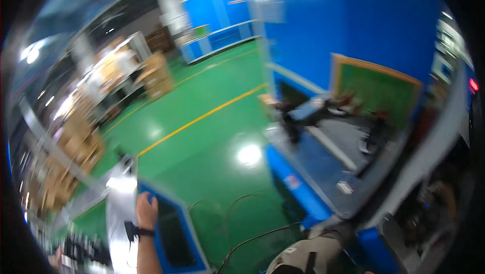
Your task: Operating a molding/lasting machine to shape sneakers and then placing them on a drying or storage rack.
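Bare left hand (146,213) just right of long shiny silver metal surface (121,198); fingers half-bent, grip I cannot tell. Right hand unseen. Work done, left: blur hides both.

The floor (202,178) is green, its lines (202,121) yellow, large cabinet (374,16) blue, metal top (120,213) silvery.

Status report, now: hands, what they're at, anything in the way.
One hand plain, by silver surface; contact, grip too blurred to call. Blue panel alongside. Cable lying on green floor.
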A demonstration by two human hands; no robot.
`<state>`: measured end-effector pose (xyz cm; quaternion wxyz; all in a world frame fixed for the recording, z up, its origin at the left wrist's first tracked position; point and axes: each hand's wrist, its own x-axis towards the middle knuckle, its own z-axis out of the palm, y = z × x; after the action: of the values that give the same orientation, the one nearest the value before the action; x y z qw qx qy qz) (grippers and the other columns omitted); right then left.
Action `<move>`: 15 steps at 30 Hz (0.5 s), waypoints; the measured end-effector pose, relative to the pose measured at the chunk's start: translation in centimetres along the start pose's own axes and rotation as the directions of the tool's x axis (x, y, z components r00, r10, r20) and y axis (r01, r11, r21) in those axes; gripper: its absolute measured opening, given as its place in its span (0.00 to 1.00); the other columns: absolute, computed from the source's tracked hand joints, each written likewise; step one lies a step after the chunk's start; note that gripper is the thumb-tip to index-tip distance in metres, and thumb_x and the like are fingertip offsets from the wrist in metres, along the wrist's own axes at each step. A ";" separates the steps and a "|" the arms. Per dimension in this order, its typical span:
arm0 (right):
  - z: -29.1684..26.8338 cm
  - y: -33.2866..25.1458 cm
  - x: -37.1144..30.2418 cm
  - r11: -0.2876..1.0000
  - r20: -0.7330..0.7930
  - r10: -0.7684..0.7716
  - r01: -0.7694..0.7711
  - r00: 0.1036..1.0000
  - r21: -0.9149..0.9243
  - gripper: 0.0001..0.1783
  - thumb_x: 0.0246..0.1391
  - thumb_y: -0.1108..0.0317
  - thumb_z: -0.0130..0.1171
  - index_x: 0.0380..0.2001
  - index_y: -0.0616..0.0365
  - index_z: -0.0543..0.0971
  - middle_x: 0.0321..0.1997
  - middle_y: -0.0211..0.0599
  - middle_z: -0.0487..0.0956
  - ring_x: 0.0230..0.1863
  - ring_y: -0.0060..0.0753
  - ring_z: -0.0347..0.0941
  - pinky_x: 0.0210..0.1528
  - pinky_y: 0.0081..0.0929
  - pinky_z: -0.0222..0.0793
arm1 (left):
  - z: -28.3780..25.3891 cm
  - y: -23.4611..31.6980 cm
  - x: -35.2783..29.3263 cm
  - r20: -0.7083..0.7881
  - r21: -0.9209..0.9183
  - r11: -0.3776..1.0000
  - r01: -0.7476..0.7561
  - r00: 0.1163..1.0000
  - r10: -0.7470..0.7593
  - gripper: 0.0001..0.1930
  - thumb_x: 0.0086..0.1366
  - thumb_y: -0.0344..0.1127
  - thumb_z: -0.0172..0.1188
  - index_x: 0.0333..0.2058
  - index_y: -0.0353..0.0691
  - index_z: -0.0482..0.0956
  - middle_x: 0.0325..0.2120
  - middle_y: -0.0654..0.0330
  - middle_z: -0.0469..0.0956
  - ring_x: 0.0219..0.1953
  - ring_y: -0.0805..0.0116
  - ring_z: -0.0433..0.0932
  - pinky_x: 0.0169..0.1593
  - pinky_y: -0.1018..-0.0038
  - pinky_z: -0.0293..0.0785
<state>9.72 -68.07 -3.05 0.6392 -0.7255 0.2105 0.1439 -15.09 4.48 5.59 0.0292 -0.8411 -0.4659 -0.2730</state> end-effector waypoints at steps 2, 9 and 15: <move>1.7 -3.3 -1.5 0.989 -0.011 0.002 -0.004 1.000 -0.146 0.14 0.65 0.61 0.52 0.41 0.62 0.75 0.27 0.35 0.72 0.28 0.28 0.69 0.36 0.32 0.71 | 3.0 12.8 1.4 0.165 -0.146 0.963 -0.225 0.955 0.248 0.16 0.57 0.31 0.62 0.44 0.34 0.77 0.42 0.47 0.78 0.46 0.46 0.76 0.51 0.60 0.73; -4.6 2.4 -2.8 0.995 -0.145 -0.021 0.007 0.989 -0.095 0.13 0.67 0.65 0.46 0.31 0.63 0.73 0.21 0.38 0.67 0.23 0.32 0.65 0.32 0.34 0.66 | 23.0 57.6 4.9 0.294 -0.706 0.560 -0.434 0.540 0.789 0.28 0.54 0.38 0.63 0.54 0.34 0.75 0.46 0.48 0.81 0.46 0.52 0.81 0.51 0.64 0.76; -6.7 10.7 -2.7 0.868 -0.368 -0.153 -0.054 0.917 -0.494 0.16 0.66 0.62 0.50 0.48 0.61 0.78 0.42 0.52 0.80 0.40 0.47 0.76 0.47 0.37 0.73 | 33.5 82.0 -1.6 0.309 -0.592 0.793 -0.145 0.868 0.390 0.36 0.41 0.51 0.77 0.42 0.30 0.74 0.40 0.43 0.79 0.46 0.47 0.79 0.48 0.60 0.77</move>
<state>1.79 -75.33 -10.10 0.3797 -0.8838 0.2721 0.0267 64.26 -32.83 -6.83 -0.2746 -0.9099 -0.2356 -0.2027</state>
